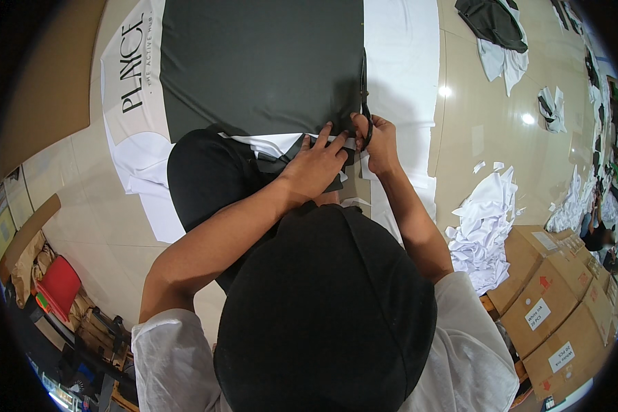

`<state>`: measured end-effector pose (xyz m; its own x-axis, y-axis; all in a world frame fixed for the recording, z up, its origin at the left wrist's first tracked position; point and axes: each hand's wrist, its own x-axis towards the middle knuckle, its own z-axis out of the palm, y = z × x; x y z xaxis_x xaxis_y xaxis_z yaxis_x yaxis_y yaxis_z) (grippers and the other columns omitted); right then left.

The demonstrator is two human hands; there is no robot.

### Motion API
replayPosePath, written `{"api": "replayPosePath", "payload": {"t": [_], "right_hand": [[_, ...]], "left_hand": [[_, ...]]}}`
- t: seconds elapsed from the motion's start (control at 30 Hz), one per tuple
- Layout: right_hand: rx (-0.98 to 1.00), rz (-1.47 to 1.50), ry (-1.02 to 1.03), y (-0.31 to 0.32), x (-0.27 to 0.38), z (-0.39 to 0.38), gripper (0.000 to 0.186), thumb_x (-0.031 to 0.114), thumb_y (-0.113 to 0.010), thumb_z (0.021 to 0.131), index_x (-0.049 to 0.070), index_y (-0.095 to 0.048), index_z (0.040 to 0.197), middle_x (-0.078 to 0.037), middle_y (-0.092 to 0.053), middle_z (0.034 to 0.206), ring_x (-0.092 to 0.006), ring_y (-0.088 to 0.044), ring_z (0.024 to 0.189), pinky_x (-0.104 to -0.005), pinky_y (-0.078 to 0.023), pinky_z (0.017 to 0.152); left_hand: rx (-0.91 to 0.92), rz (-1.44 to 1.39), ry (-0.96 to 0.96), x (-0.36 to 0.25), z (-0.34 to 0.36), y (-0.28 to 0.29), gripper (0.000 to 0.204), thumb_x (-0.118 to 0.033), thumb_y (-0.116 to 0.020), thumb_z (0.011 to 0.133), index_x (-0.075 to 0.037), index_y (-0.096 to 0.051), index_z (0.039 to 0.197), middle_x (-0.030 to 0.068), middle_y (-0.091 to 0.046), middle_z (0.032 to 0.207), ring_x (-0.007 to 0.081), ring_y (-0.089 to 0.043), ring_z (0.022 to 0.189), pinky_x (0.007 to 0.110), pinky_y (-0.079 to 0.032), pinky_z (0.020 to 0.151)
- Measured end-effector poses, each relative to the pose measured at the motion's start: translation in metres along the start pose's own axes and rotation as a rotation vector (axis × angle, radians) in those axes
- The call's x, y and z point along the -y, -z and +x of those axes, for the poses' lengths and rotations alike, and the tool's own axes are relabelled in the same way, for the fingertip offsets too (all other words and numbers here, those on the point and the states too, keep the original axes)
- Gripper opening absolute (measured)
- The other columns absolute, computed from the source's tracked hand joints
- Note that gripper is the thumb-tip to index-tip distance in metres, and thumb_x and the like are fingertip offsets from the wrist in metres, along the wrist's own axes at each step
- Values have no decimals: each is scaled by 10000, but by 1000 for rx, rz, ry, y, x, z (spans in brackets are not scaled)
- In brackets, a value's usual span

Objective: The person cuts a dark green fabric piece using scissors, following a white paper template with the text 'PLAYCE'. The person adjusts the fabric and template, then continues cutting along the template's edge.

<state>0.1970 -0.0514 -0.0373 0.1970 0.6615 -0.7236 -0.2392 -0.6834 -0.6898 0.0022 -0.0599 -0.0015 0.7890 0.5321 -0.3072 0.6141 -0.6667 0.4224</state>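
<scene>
A large dark grey fabric panel (pixel 261 65) lies on the floor, with printed white fabric (pixel 130 123) at its left and a long white sheet (pixel 402 62) along its right. My right hand (pixel 380 141) grips black scissors (pixel 364 96), which stand along the dark panel's right edge. My left hand (pixel 314 165) lies with fingers spread on the folded lower edge, where white and grey layers (pixel 275 144) show, just left of the scissors. My dark-clothed leg (pixel 202 178) is beside these layers.
Cardboard sits at upper left (pixel 48 62); a red chair (pixel 58 285) is lower left. On the tiled floor (pixel 481 130) at right are dark-and-white cloth bundles (pixel 494 34) and white scraps (pixel 481 226). Stacked cartons (pixel 549 309) fill the lower right, with another person (pixel 594 233) beyond.
</scene>
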Motion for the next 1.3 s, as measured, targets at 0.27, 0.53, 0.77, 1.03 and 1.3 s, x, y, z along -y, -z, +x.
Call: {"api": "replayPosePath", "payload": {"t": [0.27, 0.53, 0.77, 1.03, 1.3], "right_hand": [[-1, -9, 26, 1, -4, 2, 297, 249, -821, 949, 12, -667, 858, -25, -609, 656, -119, -530, 530, -295, -396, 508], [0, 5, 4, -5, 12, -1, 345, 326, -854, 931, 31, -682, 885, -6, -587, 667, -117, -515, 532, -291, -397, 522], [0, -8, 31, -6, 19, 10, 348, 337, -854, 926, 34, -688, 891, 2, -584, 679, -111, -525, 541, -280, -404, 521], [17, 35, 22, -5, 18, 14, 311, 290, -864, 937, 41, -681, 898, 13, -596, 700, -91, -527, 539, -265, -406, 499], [5, 4, 23, -4, 15, 15, 283, 244, -860, 947, 32, -675, 916, 13, -602, 713, -88, -527, 541, -270, -410, 498]], "left_hand": [[-9, -14, 0, 0, -1, 1, 337, -124, -669, 1003, 5, -695, 1314, 189, -458, 1694, 484, -384, 1612, 664, -559, 1152], [-11, -10, -13, 1, 0, -2, 325, -132, -661, 1006, 5, -676, 1300, 210, -467, 1672, 509, -382, 1603, 668, -556, 1145], [-11, 9, -12, 1, 0, -1, 353, -143, -666, 1007, 11, -693, 1323, 193, -473, 1684, 489, -395, 1600, 668, -567, 1139], [-9, 8, -14, 1, 1, -3, 348, -143, -664, 1009, 8, -680, 1321, 201, -475, 1672, 503, -386, 1601, 672, -562, 1139], [-11, -15, -24, 1, 0, -3, 309, -127, -654, 1018, 16, -667, 1291, 220, -477, 1645, 534, -381, 1597, 692, -536, 1152]]}}
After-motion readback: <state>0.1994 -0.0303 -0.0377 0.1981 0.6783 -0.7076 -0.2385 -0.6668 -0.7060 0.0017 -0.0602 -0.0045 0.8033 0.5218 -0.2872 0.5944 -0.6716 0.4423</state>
